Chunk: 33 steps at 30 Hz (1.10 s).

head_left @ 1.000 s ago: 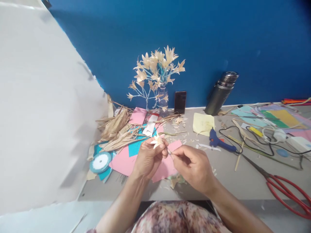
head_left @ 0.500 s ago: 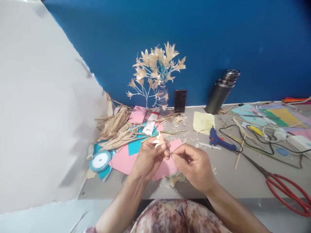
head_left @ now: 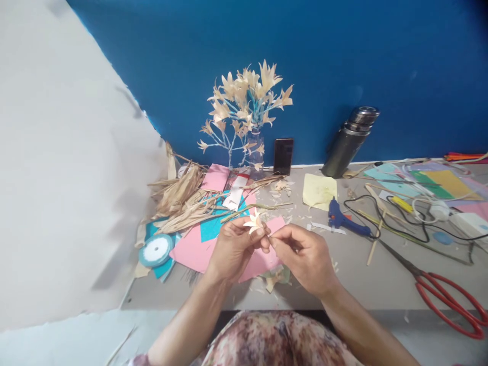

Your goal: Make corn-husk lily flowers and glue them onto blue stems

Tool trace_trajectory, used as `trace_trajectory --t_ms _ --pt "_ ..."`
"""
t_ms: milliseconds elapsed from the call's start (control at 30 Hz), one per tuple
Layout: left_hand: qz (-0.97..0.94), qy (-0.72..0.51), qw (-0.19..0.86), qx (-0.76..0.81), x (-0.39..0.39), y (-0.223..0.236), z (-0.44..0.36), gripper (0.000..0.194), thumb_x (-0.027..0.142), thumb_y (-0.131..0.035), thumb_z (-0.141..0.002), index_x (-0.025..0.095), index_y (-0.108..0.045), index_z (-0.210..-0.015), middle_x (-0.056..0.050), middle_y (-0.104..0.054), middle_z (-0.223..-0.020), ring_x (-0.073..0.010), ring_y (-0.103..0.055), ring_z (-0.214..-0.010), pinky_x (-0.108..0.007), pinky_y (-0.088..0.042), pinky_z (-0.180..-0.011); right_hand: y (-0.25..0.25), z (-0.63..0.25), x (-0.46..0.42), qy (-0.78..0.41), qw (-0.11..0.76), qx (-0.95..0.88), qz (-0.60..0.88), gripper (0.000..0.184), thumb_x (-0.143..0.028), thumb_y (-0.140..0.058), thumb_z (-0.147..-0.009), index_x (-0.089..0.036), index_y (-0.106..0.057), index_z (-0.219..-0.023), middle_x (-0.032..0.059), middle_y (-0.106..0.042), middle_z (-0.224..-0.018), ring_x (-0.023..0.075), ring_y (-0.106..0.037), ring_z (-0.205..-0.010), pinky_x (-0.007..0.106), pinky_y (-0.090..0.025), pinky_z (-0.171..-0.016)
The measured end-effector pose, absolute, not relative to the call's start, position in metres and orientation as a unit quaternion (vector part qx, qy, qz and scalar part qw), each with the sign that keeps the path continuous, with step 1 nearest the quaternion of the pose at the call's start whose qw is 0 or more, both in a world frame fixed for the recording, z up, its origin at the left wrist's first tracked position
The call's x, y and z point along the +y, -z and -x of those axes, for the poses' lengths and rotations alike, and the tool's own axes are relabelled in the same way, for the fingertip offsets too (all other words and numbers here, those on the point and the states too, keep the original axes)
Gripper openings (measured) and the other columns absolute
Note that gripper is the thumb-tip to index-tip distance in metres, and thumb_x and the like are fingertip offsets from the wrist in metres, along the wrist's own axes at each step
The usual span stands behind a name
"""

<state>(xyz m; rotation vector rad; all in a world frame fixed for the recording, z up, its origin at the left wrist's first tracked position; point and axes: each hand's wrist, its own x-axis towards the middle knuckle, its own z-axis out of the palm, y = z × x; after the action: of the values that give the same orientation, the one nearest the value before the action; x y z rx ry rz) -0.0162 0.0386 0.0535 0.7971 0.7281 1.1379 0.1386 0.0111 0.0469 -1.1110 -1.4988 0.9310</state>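
The pale flower (head_left: pixel 254 221) is held above the worktable (head_left: pixel 381 284), petals up, at the junction of my two hands. My left hand (head_left: pixel 236 249) is closed on its base, thumb against curled fingers. My right hand (head_left: pixel 305 256) is closed at the thumb and forefinger, pinching a thin stem (head_left: pixel 269 236) just beside the left fingertips; the stem is too small to tell its material or whether it joins the bloom. Change noted: over the last second the flower and left hand have shifted rightward toward the right pinch, and the bloom has tipped more upright. Consequence, in my judgement: less stem is exposed between the two grips, giving closer control at the base. Below the hands lies a pink sheet (head_left: pixel 190 251). To the left sit a ribbon spool (head_left: pixel 155 250) and dried husks (head_left: pixel 183 193); to the right, a glue gun (head_left: pixel 343 221) and red-handled scissors (head_left: pixel 444 290). Behind, similar blooms (head_left: pixel 244 96) stand in a clear bottle (head_left: pixel 256 150).
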Motion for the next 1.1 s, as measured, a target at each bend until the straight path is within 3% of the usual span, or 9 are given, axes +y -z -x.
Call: trace_trajectory --t_ms 167,300,500,700,1100 --pt "-0.415 -0.538 0.632 0.371 0.033 -0.055 0.019 0.014 0.025 -0.086 -0.072 0.014 -0.076 -0.073 -0.004 -0.069 -0.061 -0.0132 -0.061 -0.054 -0.025 -0.05 -0.058 -0.03 -0.147 0.011 -0.393 0.483 -0.64 0.45 0.011 -0.025 -0.065 -0.087 -0.018 -0.073 -0.084 0.0018 -0.072 -0.073 0.0121 -0.06 -0.058 0.021 -0.046 -0.054" --pt "-0.438 -0.55 0.592 0.394 0.027 -0.062 0.017 0.011 0.02 -0.085 -0.07 0.015 -0.075 -0.067 -0.003 -0.067 -0.06 -0.0148 -0.062 -0.057 -0.026 -0.051 -0.061 -0.02 -0.15 0.013 -0.382 0.484 -0.638 0.462 0.01 -0.026 -0.066 -0.088 -0.019 -0.072 -0.084 0.0017 -0.07 -0.074 0.0129 -0.06 -0.061 0.022 -0.048 -0.058" --pt "-0.442 -0.572 0.578 0.378 0.021 -0.065 0.012 0.007 0.017 -0.081 -0.068 0.015 -0.074 -0.068 -0.004 -0.066 -0.069 -0.0155 -0.06 -0.061 -0.028 -0.051 -0.062 -0.019 -0.148 0.014 -0.4 0.483 -0.632 0.456 0.017 -0.028 -0.063 -0.092 -0.019 -0.07 -0.08 0.0037 -0.072 -0.079 0.0146 -0.063 -0.067 0.024 -0.049 -0.062" --pt "-0.458 -0.562 0.567 0.391 0.018 -0.065 0.015 0.005 0.012 -0.076 -0.068 0.015 -0.074 -0.065 -0.004 -0.065 -0.067 -0.0156 -0.06 -0.063 -0.026 -0.049 -0.062 -0.017 -0.147 0.008 -0.38 0.501 -0.635 0.45 0.015 -0.026 -0.066 -0.09 -0.019 -0.07 -0.078 0.001 -0.068 -0.073 0.0131 -0.059 -0.061 0.023 -0.048 -0.058" --pt "-0.434 -0.567 0.567 0.411 0.012 -0.061 0.016 0.006 0.011 -0.075 -0.067 0.015 -0.071 -0.065 -0.002 -0.065 -0.064 -0.0152 -0.062 -0.061 -0.025 -0.05 -0.062 -0.018 -0.142 0.005 -0.436 0.498 -0.62 0.421 0.014 -0.028 -0.064 -0.092 -0.02 -0.071 -0.082 0.0022 -0.071 -0.079 0.0141 -0.064 -0.066 0.023 -0.051 -0.058"
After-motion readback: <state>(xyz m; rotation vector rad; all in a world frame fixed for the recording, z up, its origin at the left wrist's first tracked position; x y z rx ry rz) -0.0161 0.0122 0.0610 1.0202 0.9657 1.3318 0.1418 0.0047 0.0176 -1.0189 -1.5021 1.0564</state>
